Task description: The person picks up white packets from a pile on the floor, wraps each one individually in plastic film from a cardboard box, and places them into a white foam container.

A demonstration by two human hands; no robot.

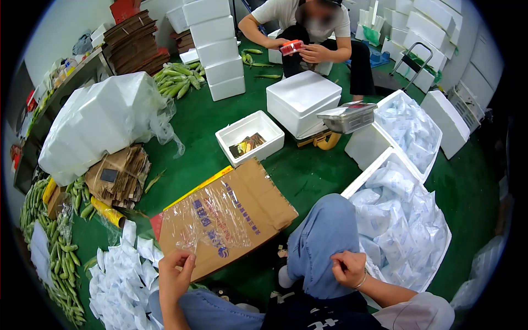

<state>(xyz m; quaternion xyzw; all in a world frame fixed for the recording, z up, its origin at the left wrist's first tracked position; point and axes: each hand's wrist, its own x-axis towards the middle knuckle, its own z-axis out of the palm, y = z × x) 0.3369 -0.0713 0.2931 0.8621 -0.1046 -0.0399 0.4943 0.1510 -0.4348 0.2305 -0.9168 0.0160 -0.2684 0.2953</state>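
My left hand point(176, 269) hovers at the near edge of a flat cardboard box point(269, 206), its fingers curled with thumb and forefinger close together. Whatever it may pinch is too small or hidden to name. Clear plastic film point(212, 223) lies across the printed top of the cardboard, just beyond those fingertips. Loosely closed, my right hand point(349, 268) rests on my right knee, with nothing visible in it. Close to it on the right stands a white foam box point(444, 242) full of pale ice packs point(390, 220).
A co-worker opposite holds a red packet point(291, 47). Between us stand an open foam box point(223, 136) with cards inside, a lidded foam box point(302, 93) and a scale display point(347, 116). Loose white packs point(124, 280) and green corn cobs point(63, 264) lie at left.
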